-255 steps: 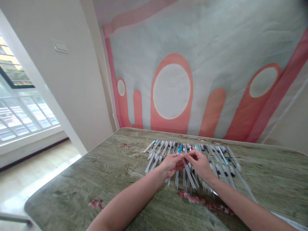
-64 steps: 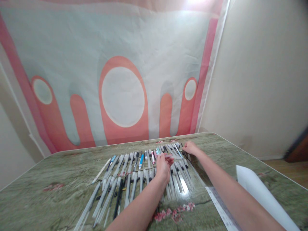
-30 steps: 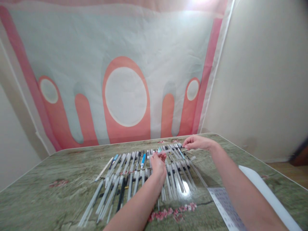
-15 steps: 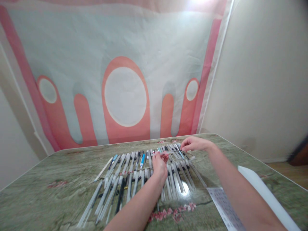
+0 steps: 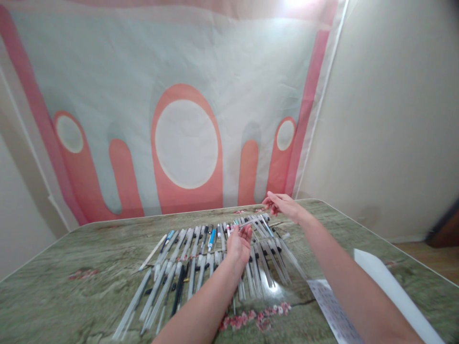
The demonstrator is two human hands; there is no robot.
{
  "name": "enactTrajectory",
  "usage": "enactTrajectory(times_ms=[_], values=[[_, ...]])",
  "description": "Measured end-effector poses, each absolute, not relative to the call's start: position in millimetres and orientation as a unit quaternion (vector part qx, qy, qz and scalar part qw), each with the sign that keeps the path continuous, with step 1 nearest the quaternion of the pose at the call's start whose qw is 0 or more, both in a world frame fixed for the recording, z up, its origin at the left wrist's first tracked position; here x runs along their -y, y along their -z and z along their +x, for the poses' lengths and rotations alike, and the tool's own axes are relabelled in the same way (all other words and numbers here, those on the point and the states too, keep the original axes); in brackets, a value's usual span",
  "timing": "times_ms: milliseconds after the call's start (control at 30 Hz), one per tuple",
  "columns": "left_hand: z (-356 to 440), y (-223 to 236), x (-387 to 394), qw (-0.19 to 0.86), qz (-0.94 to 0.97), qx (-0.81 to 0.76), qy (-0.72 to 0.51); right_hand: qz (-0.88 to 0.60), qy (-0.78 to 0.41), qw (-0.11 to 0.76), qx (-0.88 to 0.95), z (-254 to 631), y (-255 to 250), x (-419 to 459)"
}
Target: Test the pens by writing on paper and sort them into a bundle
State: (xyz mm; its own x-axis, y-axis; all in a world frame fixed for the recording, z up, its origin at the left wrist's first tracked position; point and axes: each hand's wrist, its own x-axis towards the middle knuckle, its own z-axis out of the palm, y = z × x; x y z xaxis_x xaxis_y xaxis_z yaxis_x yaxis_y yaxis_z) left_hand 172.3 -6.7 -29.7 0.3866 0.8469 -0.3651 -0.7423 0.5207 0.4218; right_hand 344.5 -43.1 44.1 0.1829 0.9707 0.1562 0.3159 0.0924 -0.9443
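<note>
Leftmost on the tabletop (image 5: 107, 248), clear barrels (image 5: 132, 303) and dark pieces (image 5: 148, 291) begin two rows, many seemingly unassembled; the blue pen (image 5: 212, 239) looks whole. The left hand (image 5: 239, 244) pinches a slim pale barrel (image 5: 247, 223) over them, contents unclear. The right hand (image 5: 281, 204) hovers, fingers loosely parted, apparently holding nothing.

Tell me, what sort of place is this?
Probably an ordinary indoor room, though whether home or workplace I can't tell: a wood-patterned table with rows of pens on it, and a big printed hanging behind.
</note>
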Motion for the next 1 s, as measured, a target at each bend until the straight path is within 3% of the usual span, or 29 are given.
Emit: enactTrajectory(times_ms=[167, 400, 1000], values=[[172, 31, 7, 0.83, 0.092, -0.277, -0.476, -0.657, -0.231, 0.423, 0.58, 368, -24, 36], [173, 32, 8, 0.827, 0.103, -0.274, -0.48, -0.753, -0.15, 0.199, 0.609, 395, 8, 28], [173, 32, 13, 0.821, 0.137, -0.28, -0.478, -0.786, -0.018, 0.152, 0.599, 391, 43, 17]])
